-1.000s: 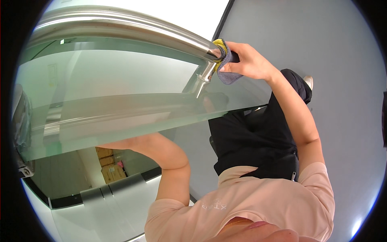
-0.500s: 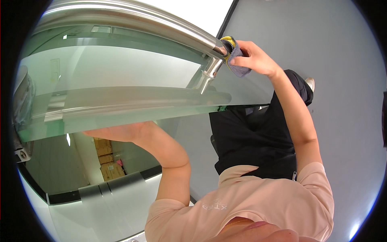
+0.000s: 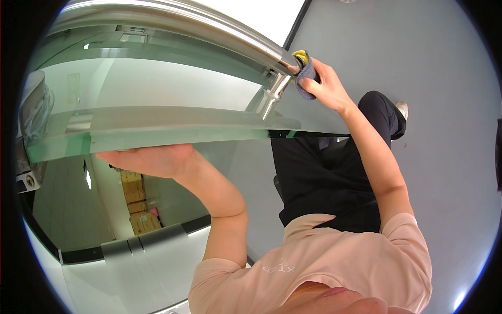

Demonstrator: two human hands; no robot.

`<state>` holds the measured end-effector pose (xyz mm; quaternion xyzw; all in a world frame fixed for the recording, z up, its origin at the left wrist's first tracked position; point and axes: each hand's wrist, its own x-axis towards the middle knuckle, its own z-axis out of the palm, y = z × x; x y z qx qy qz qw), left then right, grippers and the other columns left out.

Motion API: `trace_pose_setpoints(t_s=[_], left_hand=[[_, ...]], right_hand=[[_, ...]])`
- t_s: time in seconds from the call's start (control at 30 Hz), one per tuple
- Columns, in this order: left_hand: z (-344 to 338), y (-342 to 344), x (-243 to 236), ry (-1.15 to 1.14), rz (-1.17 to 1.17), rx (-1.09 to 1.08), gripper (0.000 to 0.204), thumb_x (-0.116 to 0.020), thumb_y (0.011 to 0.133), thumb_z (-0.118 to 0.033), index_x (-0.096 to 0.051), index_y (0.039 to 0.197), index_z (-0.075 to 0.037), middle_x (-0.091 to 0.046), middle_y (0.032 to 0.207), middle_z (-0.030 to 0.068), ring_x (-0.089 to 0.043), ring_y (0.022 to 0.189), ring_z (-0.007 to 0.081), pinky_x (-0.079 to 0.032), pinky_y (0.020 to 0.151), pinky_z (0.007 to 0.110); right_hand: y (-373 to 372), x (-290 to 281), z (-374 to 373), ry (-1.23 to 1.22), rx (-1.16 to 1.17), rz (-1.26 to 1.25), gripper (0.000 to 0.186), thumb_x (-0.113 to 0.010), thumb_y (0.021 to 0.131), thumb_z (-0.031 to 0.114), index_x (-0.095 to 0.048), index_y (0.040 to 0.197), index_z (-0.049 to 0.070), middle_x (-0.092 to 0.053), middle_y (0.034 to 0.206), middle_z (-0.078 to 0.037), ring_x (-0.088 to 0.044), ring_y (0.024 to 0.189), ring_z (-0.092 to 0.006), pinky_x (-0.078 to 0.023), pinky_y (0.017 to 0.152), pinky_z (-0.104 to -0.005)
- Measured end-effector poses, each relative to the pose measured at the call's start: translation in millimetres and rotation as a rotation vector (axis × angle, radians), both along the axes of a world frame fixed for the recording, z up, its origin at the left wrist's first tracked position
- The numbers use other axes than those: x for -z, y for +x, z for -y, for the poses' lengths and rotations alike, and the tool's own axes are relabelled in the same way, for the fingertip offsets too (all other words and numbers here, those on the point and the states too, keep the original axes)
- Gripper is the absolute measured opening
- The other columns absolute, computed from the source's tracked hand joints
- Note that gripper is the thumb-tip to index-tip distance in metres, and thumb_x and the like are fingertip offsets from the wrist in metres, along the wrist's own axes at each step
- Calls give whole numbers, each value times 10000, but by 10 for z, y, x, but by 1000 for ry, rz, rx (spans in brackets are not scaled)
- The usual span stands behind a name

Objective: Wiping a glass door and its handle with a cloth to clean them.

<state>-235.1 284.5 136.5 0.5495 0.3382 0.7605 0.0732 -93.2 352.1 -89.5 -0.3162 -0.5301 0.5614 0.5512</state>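
Note:
My right hand [image 3: 327,86] grips a grey and yellow cleaning cloth [image 3: 307,78], its fingers wrapped round it. The cloth is pressed to the end of a shiny metal tube handle [image 3: 225,36], just past the short post [image 3: 276,88] that joins the handle to a glass door [image 3: 178,120]. My left hand [image 3: 149,159] lies along the near edge of the glass, its fingers stretched out to the left. The fingertips reach towards the hinge side, and part of the palm is against the glass.
A metal fitting [image 3: 29,182] sits at the door's left edge, with clear plastic film [image 3: 39,115] above it. Cardboard boxes [image 3: 133,196] show beyond the doorway or as a reflection. Grey floor [image 3: 444,172] spreads to the right; my leg [image 3: 384,112] stands beside the door.
The glass door's near edge has shifted slightly farther from me, my left hand with it. My right hand and the cloth have moved a little round the handle's end.

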Motion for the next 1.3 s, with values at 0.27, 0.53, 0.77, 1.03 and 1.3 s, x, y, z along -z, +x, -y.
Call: trace_pose_setpoints(t_s=[0.27,0.53,0.77,1.03,1.3], left_hand=[[-14,27,5,7,56,44,406,-363,920,-417,-511,1125,-99,-532,1022,-16,-522,889,113,-456,733,273],[10,84,31,93,-347,-356,422,-490,883,-333,-471,1145,-3,-523,1081,95,-511,941,176,-408,813,313],[-3,56,8,116,-250,-277,490,-573,826,-347,-463,1156,-2,-526,1087,98,-512,936,191,-397,827,334],[23,56,24,75,-416,-477,393,-356,914,-428,-525,1118,-139,-525,1064,-14,-531,945,152,-486,742,295],[35,3,-9,40,4,92,431,-444,913,-344,-451,1194,-17,-516,1094,75,-507,943,142,-439,772,272]], right_hand=[[49,192,-103,46,-94,-58,390,-561,714,262,-561,1002,0,-566,777,-78,-522,742,-144,-435,688,-280],[18,66,-26,38,-19,-6,395,-552,732,280,-562,1010,0,-571,785,-76,-525,740,-148,-435,696,-291],[-25,207,-21,60,14,-97,376,-536,749,294,-555,976,-5,-544,757,-66,-497,701,-144,-420,651,-277],[-11,-37,-41,143,39,-5,385,-522,738,311,-522,942,-15,-540,743,-104,-497,681,-195,-418,636,-325],[15,362,65,71,24,-18,460,-490,738,297,-510,1066,-25,-586,922,-161,-554,846,-264,-438,795,-342]])
